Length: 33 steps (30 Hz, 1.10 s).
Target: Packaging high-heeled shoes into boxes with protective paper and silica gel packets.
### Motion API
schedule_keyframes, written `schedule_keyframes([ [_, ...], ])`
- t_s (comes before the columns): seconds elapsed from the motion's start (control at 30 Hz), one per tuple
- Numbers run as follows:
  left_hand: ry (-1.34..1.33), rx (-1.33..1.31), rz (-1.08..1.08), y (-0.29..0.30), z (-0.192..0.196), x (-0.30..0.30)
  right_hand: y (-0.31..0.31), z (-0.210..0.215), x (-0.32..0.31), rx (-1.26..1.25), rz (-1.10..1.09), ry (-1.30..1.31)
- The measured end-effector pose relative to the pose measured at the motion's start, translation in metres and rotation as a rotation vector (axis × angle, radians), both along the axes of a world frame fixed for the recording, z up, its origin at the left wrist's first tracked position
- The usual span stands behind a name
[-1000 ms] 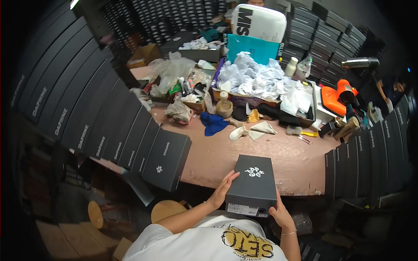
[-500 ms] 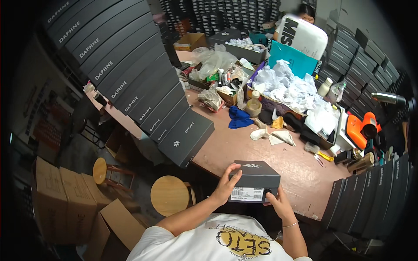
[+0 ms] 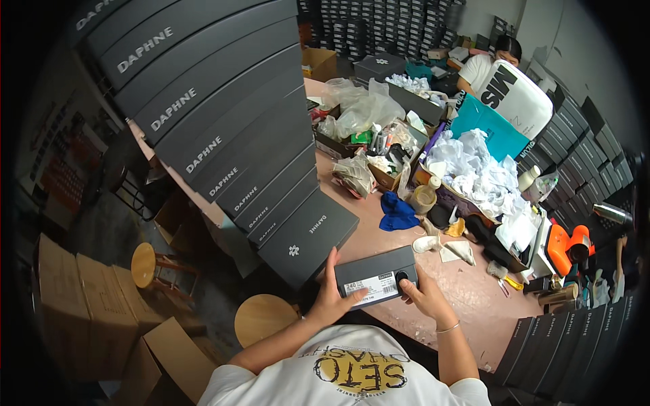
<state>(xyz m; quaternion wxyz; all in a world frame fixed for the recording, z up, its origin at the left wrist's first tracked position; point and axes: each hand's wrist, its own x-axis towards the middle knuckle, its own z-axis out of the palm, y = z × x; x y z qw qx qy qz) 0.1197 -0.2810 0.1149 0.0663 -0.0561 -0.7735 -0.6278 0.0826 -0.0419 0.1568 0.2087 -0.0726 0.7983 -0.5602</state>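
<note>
While your left hand [image 3: 330, 298] and right hand [image 3: 421, 296] clamp the box [image 3: 376, 277] ends, it looks light and stiff.

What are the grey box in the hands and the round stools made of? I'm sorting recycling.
Grey box: probably matte cardboard, given its flat folded edges and stuck-on white label. Round stools: seemingly pale wood, with light tan, smooth tops; the grain is too small to confirm.

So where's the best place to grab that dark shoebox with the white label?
Probably by its two short ends, one hand from each side, as the left hand and right hand do on the dark shoebox: it is long, flat-sided and lidded, so squeezing the ends likely keeps it level.
</note>
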Motion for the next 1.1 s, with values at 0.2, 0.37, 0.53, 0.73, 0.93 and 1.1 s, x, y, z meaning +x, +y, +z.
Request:
schedule_keyframes([
  [0.2,0.159,-0.468,-0.118,-0.006,0.023,-0.022,0.019,0.000,-0.051,0.086,0.022,-0.117],
  [0.37,0.088,-0.399,-0.126,-0.019,0.025,-0.049,0.028,-0.041,-0.109,-0.073,-0.161,-0.066],
  [0.53,0.024,-0.231,0.016,-0.049,0.014,-0.062,0.005,-0.077,-0.175,-0.112,-0.079,-0.068],
  [0.73,-0.057,-0.209,0.022,-0.061,0.016,-0.177,-0.032,-0.109,-0.245,-0.059,0.082,-0.016],
  [0.93,0.024,-0.640,-0.084,-0.063,-0.044,-0.302,-0.073,-0.138,-0.297,0.043,0.013,0.156],
  [1.1,0.152,-0.978,-0.063,-0.060,-0.095,-0.388,-0.089,-0.147,-0.302,0.003,-0.035,0.069],
])
